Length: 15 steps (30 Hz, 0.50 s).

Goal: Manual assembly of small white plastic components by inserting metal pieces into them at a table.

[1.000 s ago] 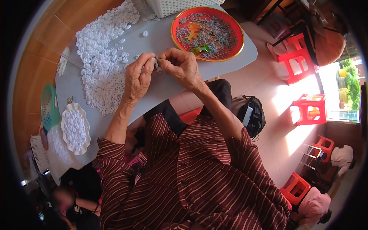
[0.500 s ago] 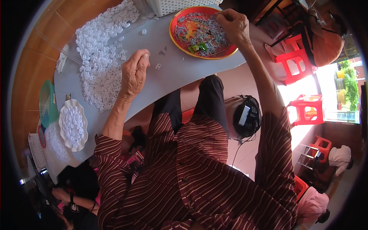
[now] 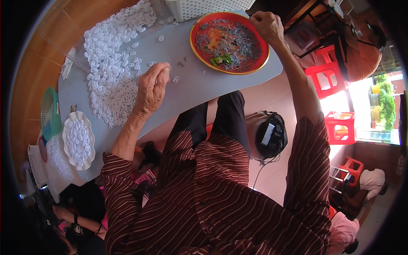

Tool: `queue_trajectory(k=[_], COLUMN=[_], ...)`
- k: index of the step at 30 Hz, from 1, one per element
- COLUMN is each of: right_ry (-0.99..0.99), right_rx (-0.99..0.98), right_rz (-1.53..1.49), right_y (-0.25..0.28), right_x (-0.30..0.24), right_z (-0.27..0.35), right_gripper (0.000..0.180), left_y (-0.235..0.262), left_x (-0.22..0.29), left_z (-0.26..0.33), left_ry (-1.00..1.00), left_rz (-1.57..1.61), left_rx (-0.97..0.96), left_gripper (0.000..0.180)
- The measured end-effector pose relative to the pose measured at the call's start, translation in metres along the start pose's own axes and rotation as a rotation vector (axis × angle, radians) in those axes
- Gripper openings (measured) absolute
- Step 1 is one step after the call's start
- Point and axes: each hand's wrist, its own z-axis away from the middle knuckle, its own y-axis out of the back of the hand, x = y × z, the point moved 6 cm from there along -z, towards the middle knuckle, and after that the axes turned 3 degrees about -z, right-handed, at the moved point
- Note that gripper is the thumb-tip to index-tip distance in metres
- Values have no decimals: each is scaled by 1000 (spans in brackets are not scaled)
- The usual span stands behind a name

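Observation:
My left hand (image 3: pixel 152 85) rests on the grey table (image 3: pixel 199 87) with its fingers curled together, beside a big heap of small white plastic rings (image 3: pixel 111 63). One loose white ring (image 3: pixel 175 79) lies just right of its fingertips. My right hand (image 3: pixel 265 24) is stretched out to the far right rim of a round red tray (image 3: pixel 194 42) filled with small grey metal pieces (image 3: pixel 242 44) and a few orange and green bits. Its fingers are closed over the rim; whatever they pinch is hidden.
A white perforated basket (image 3: pixel 204 6) stands behind the tray. A white scalloped dish (image 3: pixel 77 140) of white rings and a green basket (image 3: pixel 49 112) sit at the left. Red plastic stools (image 3: pixel 340 127) stand on the floor at the right. Another person's hand (image 3: pixel 68 212) shows at lower left.
My hands were together over the table; my right hand has since swung out to the red tray's rim. The left hand stayed by the white heap.

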Motion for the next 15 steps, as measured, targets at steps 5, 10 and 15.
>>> queue_trajectory(k=[5,10,15], right_ry=[109,401,408], right_rx=[35,-189,-301], right_rz=[-253,-499,-560], right_y=[23,14,-20], right_x=[-48,-151,-178], right_z=[19,75,113], right_gripper=[19,13,13], left_y=[8,28,23], left_x=[-2,-17,-36], left_z=[-11,-12,-15], left_ry=[52,130,231], left_rz=[-2,138,331], left_rx=[46,235,261], left_gripper=[25,34,34])
